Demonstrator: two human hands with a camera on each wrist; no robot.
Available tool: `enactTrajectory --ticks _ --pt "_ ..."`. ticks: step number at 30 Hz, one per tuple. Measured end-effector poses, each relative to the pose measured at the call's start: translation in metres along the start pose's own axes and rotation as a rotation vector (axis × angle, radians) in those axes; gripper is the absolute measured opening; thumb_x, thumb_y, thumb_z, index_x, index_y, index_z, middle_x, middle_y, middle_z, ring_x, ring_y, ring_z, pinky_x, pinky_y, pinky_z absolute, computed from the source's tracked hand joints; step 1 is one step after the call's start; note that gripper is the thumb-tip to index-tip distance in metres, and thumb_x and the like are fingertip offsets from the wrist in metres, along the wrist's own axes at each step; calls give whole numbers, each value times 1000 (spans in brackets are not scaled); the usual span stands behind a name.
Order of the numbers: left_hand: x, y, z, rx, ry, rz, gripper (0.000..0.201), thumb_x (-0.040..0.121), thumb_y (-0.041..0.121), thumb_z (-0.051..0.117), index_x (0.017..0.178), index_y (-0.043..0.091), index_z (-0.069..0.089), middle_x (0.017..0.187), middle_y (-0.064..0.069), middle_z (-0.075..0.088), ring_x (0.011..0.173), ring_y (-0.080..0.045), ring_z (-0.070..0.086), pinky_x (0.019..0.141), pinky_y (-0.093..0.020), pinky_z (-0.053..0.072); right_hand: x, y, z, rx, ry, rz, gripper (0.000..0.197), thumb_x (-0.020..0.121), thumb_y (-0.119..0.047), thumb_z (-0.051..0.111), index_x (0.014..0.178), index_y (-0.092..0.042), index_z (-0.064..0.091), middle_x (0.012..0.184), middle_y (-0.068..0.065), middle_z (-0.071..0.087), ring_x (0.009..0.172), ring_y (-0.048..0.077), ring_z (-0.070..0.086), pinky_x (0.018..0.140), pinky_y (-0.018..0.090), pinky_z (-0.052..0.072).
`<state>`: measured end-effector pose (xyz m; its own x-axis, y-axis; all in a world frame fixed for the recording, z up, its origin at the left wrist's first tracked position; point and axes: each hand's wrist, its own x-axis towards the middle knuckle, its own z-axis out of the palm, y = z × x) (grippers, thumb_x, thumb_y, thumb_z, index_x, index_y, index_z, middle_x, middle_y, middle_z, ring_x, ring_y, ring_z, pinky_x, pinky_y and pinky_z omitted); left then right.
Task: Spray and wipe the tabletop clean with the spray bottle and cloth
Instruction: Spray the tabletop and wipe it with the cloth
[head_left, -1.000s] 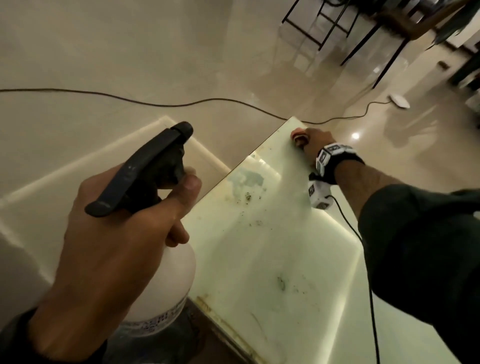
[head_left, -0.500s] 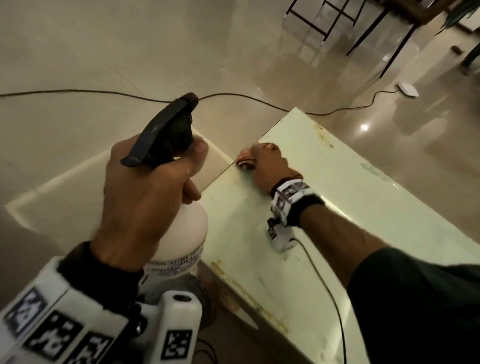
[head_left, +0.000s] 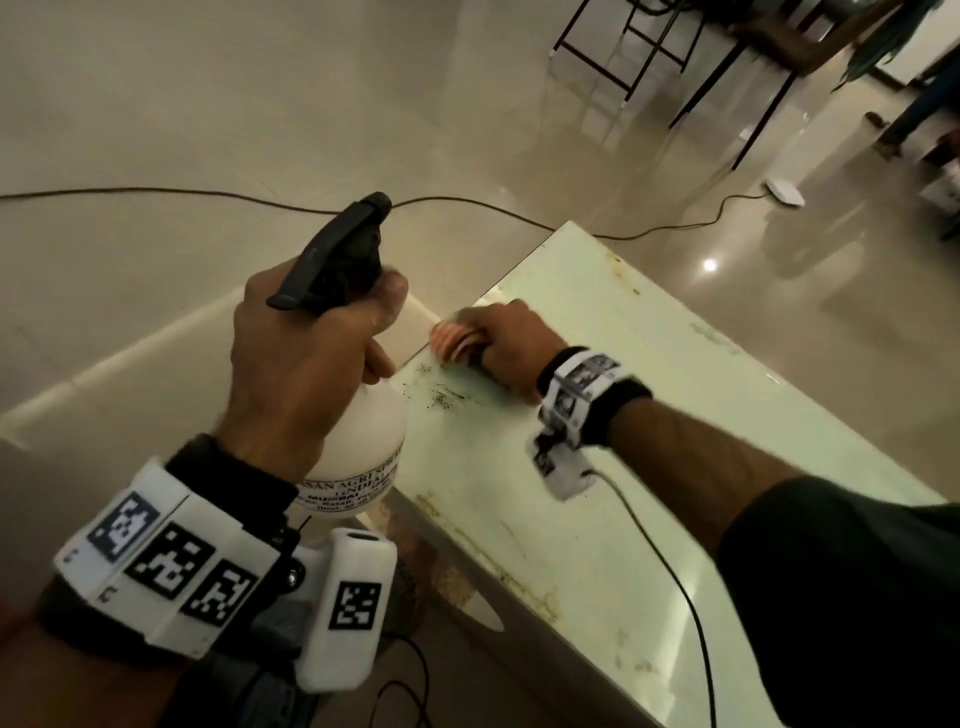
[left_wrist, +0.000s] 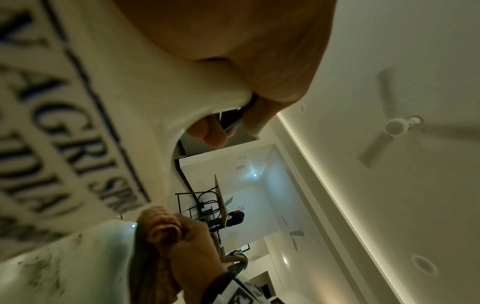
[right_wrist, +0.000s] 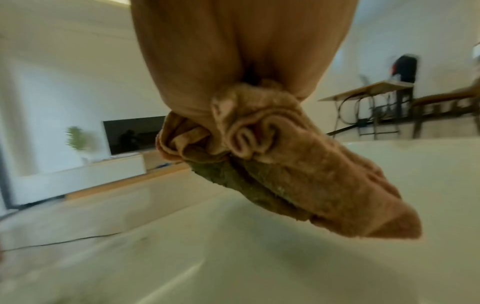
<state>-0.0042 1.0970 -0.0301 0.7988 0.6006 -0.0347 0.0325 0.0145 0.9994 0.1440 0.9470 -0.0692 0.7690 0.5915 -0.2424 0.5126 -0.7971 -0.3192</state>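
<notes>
My left hand (head_left: 306, 358) grips the neck of a white spray bottle (head_left: 358, 457) with a black trigger head (head_left: 337, 254), held upright just off the table's left edge; its printed label (left_wrist: 64, 131) fills the left wrist view. My right hand (head_left: 511, 345) holds a bunched pink-orange cloth (head_left: 454, 338) against the pale green tabletop (head_left: 649, 415) near that left edge. In the right wrist view the cloth (right_wrist: 280, 170) is crumpled under my fingers, with a dirty greenish underside. Dark specks of dirt (head_left: 441, 397) lie on the table just in front of the cloth.
A black cable (head_left: 519, 213) runs across the glossy floor past the table's far corner to a white device (head_left: 784, 191). Dark-legged tables and chairs (head_left: 675, 62) stand at the back right. A thin wire (head_left: 670, 566) trails from my right wrist over the tabletop.
My right hand slid the cloth from the far corner back along the left edge, and since half a second ago a little further in. The left hand kept the bottle upright beside the table.
</notes>
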Motion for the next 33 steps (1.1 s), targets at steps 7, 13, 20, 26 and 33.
enactTrajectory --ticks 7,13,20,26,33 --pt "8 1 -5 -23 28 4 6 92 24 74 95 19 75 88 -9 77 45 -10 60 52 -23 53 24 82 -18 -129 65 300 44 86 -8 52 128 -21 56 127 12 61 117 33 55 96 34 44" --pt "5 8 -7 -40 30 22 4 92 22 74 94 19 73 89 -11 76 43 -9 59 52 -23 52 5 47 33 6 121 359 60 90 -9 42 148 -17 27 146 15 42 131 37 43 106 40 37" --pt "1 13 -8 -33 29 12 19 89 26 75 101 11 75 92 -10 77 44 -14 61 55 -28 51 -24 -48 66 48 78 158 60 87 -8 47 144 -23 37 148 10 39 133 34 38 110 44 31" --pt "-2 18 -8 -57 19 -10 36 88 29 76 115 7 71 100 -7 77 45 -13 62 53 -25 51 -68 -57 88 165 -25 -25 48 85 -28 62 131 -37 51 136 5 54 120 29 50 105 52 40" --pt "-12 20 -7 -87 8 1 11 81 30 75 92 26 74 96 -12 78 42 -17 60 55 -31 49 -120 -21 90 87 -122 -264 54 83 -5 60 128 -34 56 141 -14 50 126 14 51 104 41 44"
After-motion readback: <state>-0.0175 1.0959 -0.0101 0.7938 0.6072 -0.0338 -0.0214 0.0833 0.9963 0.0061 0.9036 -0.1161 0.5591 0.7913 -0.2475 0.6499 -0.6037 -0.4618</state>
